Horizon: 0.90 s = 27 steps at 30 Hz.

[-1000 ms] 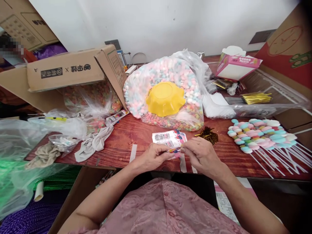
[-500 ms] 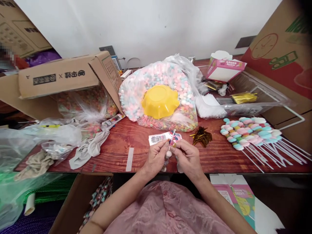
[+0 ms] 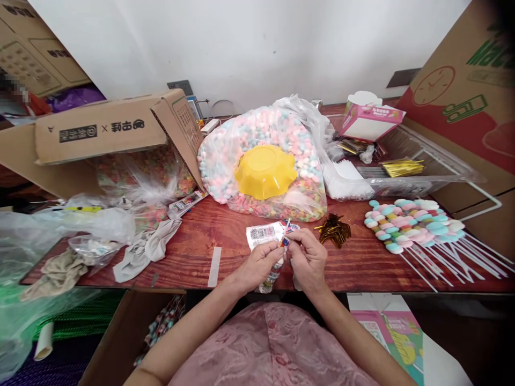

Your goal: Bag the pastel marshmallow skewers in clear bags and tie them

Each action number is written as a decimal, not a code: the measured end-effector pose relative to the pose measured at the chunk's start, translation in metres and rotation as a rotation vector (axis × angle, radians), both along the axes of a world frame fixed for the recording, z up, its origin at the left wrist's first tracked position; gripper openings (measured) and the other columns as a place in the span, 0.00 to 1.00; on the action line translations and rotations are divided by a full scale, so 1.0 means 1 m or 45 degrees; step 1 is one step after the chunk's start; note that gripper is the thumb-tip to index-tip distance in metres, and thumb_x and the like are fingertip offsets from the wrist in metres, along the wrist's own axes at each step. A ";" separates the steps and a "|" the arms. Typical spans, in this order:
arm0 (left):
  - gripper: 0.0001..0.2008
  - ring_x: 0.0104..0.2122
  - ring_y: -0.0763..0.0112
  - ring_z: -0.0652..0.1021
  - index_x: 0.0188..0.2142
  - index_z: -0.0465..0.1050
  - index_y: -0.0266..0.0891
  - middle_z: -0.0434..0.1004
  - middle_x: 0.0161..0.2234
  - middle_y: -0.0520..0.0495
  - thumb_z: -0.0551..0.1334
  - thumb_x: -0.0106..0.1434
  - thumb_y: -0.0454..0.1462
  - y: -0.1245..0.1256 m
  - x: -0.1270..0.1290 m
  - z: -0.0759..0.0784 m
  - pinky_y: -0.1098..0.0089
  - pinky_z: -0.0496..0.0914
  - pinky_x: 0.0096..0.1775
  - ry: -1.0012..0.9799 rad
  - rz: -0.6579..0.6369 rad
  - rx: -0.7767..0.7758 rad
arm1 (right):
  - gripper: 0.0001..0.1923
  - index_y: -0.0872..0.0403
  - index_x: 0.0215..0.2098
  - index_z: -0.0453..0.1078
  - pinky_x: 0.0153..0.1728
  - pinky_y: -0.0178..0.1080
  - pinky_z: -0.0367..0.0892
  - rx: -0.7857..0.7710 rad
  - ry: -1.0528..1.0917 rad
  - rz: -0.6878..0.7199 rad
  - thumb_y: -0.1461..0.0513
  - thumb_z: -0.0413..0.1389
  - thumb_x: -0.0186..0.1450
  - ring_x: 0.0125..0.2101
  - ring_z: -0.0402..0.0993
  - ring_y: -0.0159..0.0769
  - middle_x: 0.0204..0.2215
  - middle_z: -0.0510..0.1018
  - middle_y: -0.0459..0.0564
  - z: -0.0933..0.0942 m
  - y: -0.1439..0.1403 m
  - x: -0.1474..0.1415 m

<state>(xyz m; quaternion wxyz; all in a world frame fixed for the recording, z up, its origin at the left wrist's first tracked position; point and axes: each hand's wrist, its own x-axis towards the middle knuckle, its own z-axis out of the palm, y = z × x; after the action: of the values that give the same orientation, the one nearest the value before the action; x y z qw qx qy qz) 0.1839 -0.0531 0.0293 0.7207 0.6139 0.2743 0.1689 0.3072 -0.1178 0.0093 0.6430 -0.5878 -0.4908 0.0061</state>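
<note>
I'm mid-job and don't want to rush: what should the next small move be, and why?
Probably pinch the colourful label snug with the right hand while the left hand steadies the stick: both hands meet there, and the stick's tip pokes up past them.

The left hand [image 3: 257, 268] and right hand [image 3: 309, 261] pinch a wrapped candy stick [image 3: 269, 282] near the counter [image 3: 181, 260] edge; an upturned yellow bowl [image 3: 265, 170] rests on a candy bag [image 3: 221, 166].
</note>
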 end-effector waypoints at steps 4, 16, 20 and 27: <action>0.20 0.23 0.76 0.70 0.25 0.67 0.37 0.70 0.23 0.51 0.62 0.57 0.53 0.006 -0.008 0.002 0.73 0.65 0.29 0.000 -0.081 -0.210 | 0.15 0.47 0.47 0.73 0.45 0.47 0.64 0.060 -0.699 0.023 0.67 0.53 0.65 0.45 0.71 0.42 0.45 0.78 0.52 0.012 -0.009 0.025; 0.18 0.29 0.72 0.69 0.30 0.68 0.37 0.70 0.28 0.49 0.55 0.66 0.49 0.010 -0.025 0.009 0.71 0.65 0.34 0.323 -0.518 0.464 | 0.09 0.54 0.26 0.68 0.41 0.45 0.52 -0.505 -1.128 0.466 0.68 0.51 0.63 0.31 0.66 0.34 0.24 0.75 0.46 0.006 -0.022 0.032; 0.14 0.30 0.70 0.68 0.29 0.70 0.37 0.71 0.29 0.48 0.53 0.66 0.41 0.008 -0.022 0.006 0.69 0.63 0.38 0.391 -0.369 0.899 | 0.08 0.53 0.32 0.72 0.38 0.42 0.52 -0.741 -0.940 0.429 0.67 0.52 0.65 0.36 0.68 0.36 0.30 0.79 0.47 0.007 -0.026 0.022; 0.15 0.16 0.76 0.64 0.25 0.66 0.37 0.66 0.19 0.53 0.61 0.56 0.47 0.020 -0.020 0.000 0.74 0.58 0.21 0.281 -0.584 -0.359 | 0.16 0.51 0.49 0.71 0.53 0.51 0.47 -0.185 -1.270 0.356 0.67 0.47 0.68 0.45 0.67 0.38 0.37 0.79 0.46 0.020 -0.041 0.024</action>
<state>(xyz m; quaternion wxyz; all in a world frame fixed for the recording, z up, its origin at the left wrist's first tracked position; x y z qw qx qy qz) 0.1636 -0.0333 0.0290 0.7841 0.5684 0.2258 -0.1059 0.3309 -0.1592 0.0296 0.2818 -0.4914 -0.8094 -0.1548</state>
